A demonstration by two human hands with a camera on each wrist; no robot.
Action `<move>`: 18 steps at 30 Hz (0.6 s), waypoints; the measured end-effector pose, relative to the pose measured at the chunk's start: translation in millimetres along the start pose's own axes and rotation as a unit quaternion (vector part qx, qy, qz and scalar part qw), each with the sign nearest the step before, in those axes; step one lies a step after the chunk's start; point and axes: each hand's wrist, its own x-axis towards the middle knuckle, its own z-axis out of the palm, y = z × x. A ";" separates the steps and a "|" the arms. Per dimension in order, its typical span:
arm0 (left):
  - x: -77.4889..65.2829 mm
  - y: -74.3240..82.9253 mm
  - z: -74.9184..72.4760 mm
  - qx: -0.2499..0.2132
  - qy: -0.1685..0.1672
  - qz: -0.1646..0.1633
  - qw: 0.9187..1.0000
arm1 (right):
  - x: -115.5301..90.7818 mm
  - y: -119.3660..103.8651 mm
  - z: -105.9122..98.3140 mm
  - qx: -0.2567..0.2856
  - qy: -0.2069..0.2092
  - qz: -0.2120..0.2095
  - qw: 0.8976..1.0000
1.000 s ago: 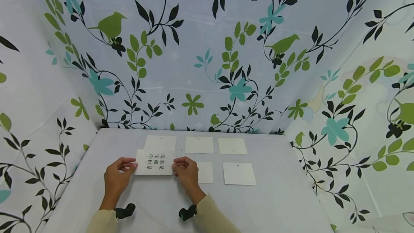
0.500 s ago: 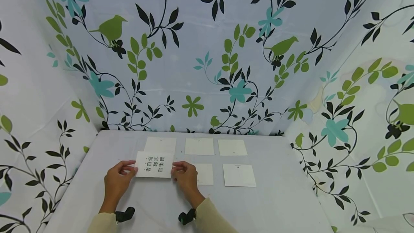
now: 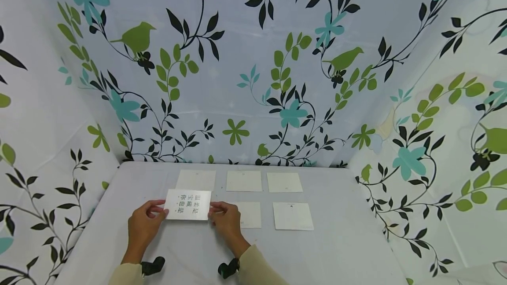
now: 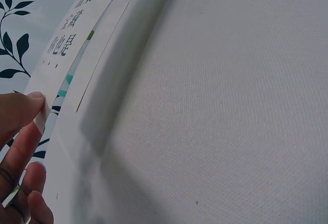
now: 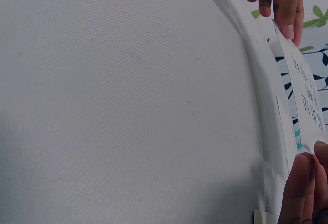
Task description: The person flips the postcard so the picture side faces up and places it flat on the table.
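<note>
A white card (image 3: 188,205) with columns of black printed characters is held up by both hands, its printed face toward me. My left hand (image 3: 144,228) pinches its left edge; the left wrist view shows the thumb (image 4: 23,108) on the printed side and a finger behind. My right hand (image 3: 227,223) pinches the opposite edge. In the right wrist view the card (image 5: 306,98) spans between the two hands, above the tabletop. Just behind it lies a white card (image 3: 196,179), and another card (image 3: 251,215) is partly covered by the right hand.
Two more cards, the back middle one (image 3: 244,181) and the back right one (image 3: 284,182), lie flat on the white-covered table (image 3: 336,241). A card with a small dark mark (image 3: 293,217) lies at front right. Leaf-and-bird patterned cloth (image 3: 237,78) walls the table in.
Both hands have drawn the printed card slightly toward me, keeping the same pinch on its edges. The head view has tilted up a little; the cards on the table lie as before.
</note>
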 end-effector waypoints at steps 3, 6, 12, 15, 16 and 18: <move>0.5 -0.7 -0.3 0.005 -0.002 0.005 1.000 | -0.6 -0.1 0.7 -0.001 -0.004 0.001 1.000; 0.2 -1.2 -0.5 0.010 -0.004 0.010 1.000 | -1.9 -0.1 0.6 -0.006 -0.009 0.005 1.000; -1.2 -4.7 1.4 0.033 -0.009 0.013 0.999 | -4.2 0.6 0.8 -0.024 -0.019 0.012 0.999; -0.8 -7.9 3.7 0.048 -0.007 0.013 0.999 | -5.1 0.5 0.7 -0.025 -0.024 0.013 0.999; -0.2 -9.2 4.5 0.053 -0.005 0.014 0.998 | -5.4 0.3 0.6 -0.026 -0.025 0.011 0.999; 0.7 -11.1 5.7 0.063 -0.004 0.017 0.998 | -6.1 0.2 0.4 -0.028 -0.027 0.010 0.999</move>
